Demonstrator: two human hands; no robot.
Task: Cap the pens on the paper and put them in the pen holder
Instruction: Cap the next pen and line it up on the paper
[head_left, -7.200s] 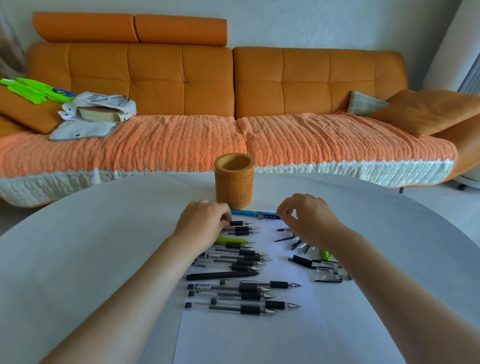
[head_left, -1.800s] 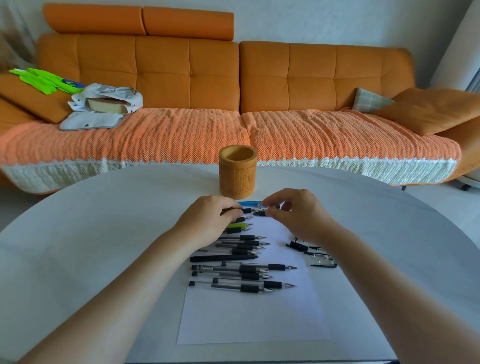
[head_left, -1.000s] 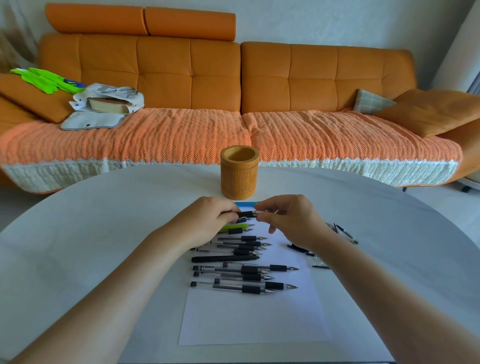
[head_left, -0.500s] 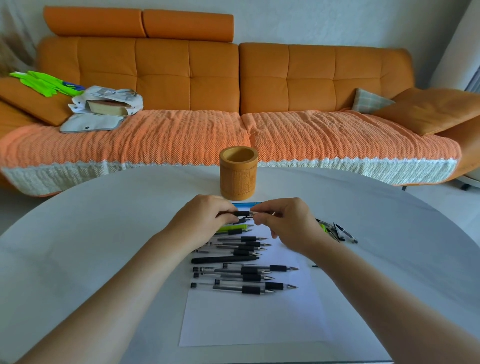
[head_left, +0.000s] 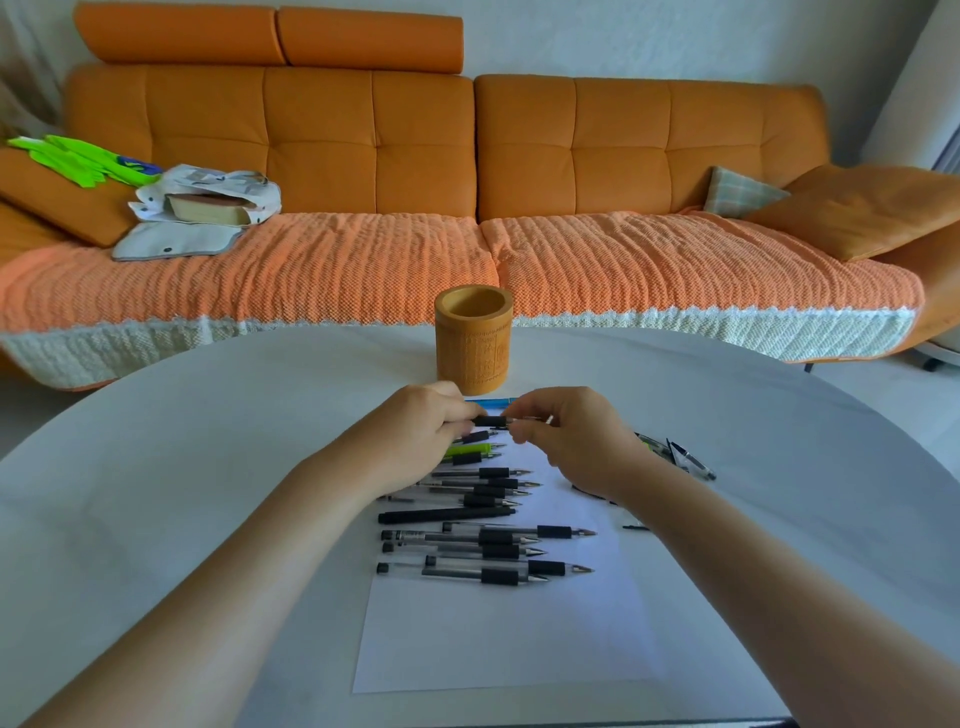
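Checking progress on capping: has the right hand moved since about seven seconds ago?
Yes. The right hand has shifted left, toward the left hand, meeting it just before the pen holder.

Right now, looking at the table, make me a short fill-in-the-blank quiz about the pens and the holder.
1. The left hand and right hand hold one pen between them, just in front of the ____.
2. The pen holder has ____ pens inside it.
3. The uncapped pens lie in a row on a white sheet of ____.
4. Behind the table stands an ____ sofa.

Missing words: pen holder; no; paper; orange
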